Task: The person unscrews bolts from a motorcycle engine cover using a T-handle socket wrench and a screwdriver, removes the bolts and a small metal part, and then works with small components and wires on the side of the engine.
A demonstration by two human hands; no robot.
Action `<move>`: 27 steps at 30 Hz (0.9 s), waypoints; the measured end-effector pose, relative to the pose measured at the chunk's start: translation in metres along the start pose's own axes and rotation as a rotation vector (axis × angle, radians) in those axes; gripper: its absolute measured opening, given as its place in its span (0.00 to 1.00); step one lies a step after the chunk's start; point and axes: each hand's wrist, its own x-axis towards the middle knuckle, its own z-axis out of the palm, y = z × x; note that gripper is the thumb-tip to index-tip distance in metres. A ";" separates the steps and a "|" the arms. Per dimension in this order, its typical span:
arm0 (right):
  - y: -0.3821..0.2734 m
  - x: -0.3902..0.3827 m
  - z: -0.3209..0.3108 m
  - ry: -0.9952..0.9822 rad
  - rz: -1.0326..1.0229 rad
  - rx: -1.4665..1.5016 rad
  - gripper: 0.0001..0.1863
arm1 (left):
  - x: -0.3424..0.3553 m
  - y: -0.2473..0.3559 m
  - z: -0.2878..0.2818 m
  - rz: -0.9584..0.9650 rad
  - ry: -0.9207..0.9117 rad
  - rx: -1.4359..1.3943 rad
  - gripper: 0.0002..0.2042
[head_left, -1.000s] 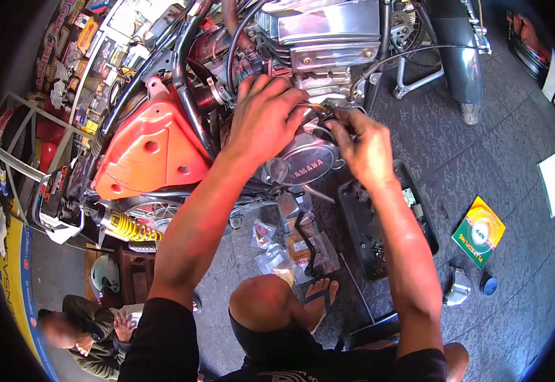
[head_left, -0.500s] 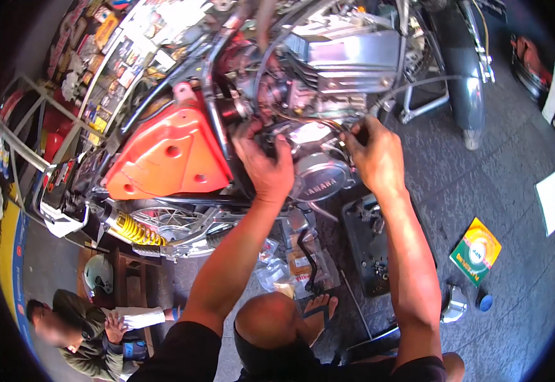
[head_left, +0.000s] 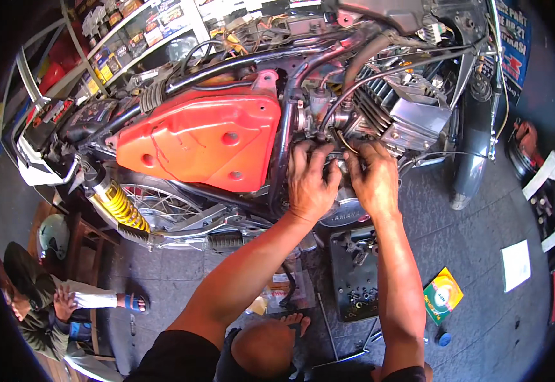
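Note:
My left hand [head_left: 310, 184] is on the engine just below the silver carburetor [head_left: 319, 105], fingers curled down among the parts, tips hidden. Close beside it, my right hand [head_left: 376, 178] has bent fingers on the engine near a thin brass-coloured line [head_left: 347, 143]; what it grips is hidden. Under both hands lies the round silver engine cover [head_left: 344, 216]. The finned cylinder head [head_left: 417, 114] is above right, and the orange-red side panel [head_left: 194, 146] sits left of my left hand, beside a black frame tube.
A parts tray [head_left: 347, 267] with small hardware lies below the engine, beside plastic packets [head_left: 296, 286] and a yellow-green package [head_left: 443, 293]. Metal rods lie near my foot. A seated person [head_left: 29, 305] is at lower left by a helmet [head_left: 54, 235]. A glass cabinet [head_left: 137, 32] stands behind.
The view has shifted, showing more of the upper motorcycle. My left hand has come off the top of the engine and now sits curled beside my right, the two closer together.

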 end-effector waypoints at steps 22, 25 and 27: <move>-0.019 0.043 -0.019 -0.515 -0.039 -0.417 0.10 | -0.001 -0.011 -0.002 -0.080 -0.078 -0.236 0.17; -0.019 0.045 -0.021 -0.531 -0.064 -0.452 0.11 | 0.000 -0.011 0.000 -0.060 -0.063 -0.268 0.17; -0.022 0.044 -0.021 -0.554 -0.041 -0.508 0.11 | 0.000 -0.011 0.000 -0.065 -0.059 -0.272 0.18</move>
